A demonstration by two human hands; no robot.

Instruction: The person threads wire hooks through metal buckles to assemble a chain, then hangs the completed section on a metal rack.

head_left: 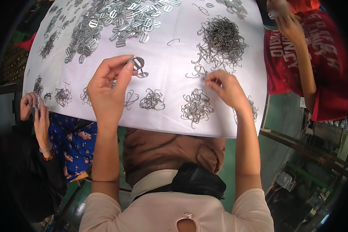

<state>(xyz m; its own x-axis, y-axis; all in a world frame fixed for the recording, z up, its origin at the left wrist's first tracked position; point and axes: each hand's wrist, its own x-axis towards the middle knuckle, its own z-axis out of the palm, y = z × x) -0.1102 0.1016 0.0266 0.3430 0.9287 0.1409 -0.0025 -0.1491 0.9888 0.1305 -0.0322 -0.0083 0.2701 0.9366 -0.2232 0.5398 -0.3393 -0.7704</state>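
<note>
My left hand (111,83) is raised over the white-covered table, pinching a slotted metal buckle (138,63) between thumb and forefinger. Just below it shows another oval metal piece (142,74); whether it is held too or lies on the cloth I cannot tell. My right hand (225,87) is slightly blurred, its fingers curled together beside some loose wire hooks (199,72). What those fingertips hold, if anything, is too small to make out. Under the right hand lies a small pile of wire hooks (196,107), and a smaller cluster of hooks (152,100) is between the hands.
A broad heap of slotted buckles (123,19) covers the far left of the table (174,127). A dense mound of wire hooks (223,38) stands far right. Another person's hands (36,110) work at the left edge; a person in a red shirt (309,65) is at the right.
</note>
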